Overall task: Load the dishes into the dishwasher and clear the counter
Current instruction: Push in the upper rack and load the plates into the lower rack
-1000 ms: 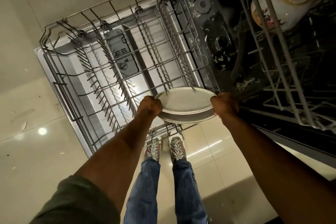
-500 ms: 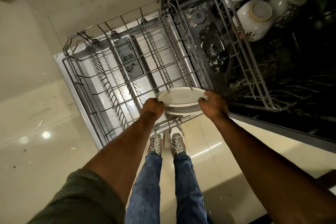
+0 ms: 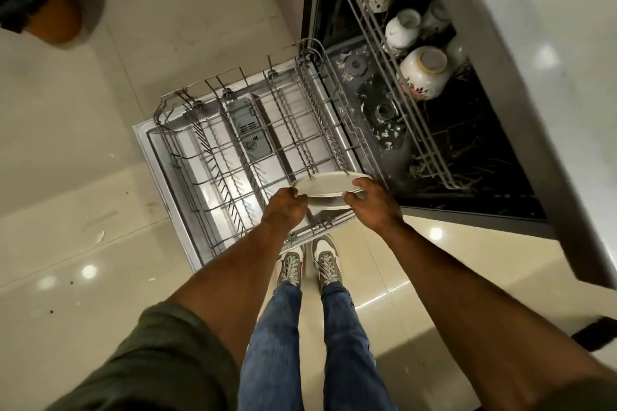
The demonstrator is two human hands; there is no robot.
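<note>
White plates (image 3: 325, 184), stacked, sit over the near right corner of the lower rack (image 3: 240, 157), lower and nearer its wires than before. Your left hand (image 3: 283, 208) and right hand (image 3: 374, 202) grip opposite rims. Bare wire stretches left and far.

My grey sneakers (image 3: 309, 265) stand side by side on the glossy cream floor tiles (image 3: 66, 243) — specks and a pale scrap lie to my left. An orange stool (image 3: 56, 15) sits far off, top left — partly shadowed.
</note>
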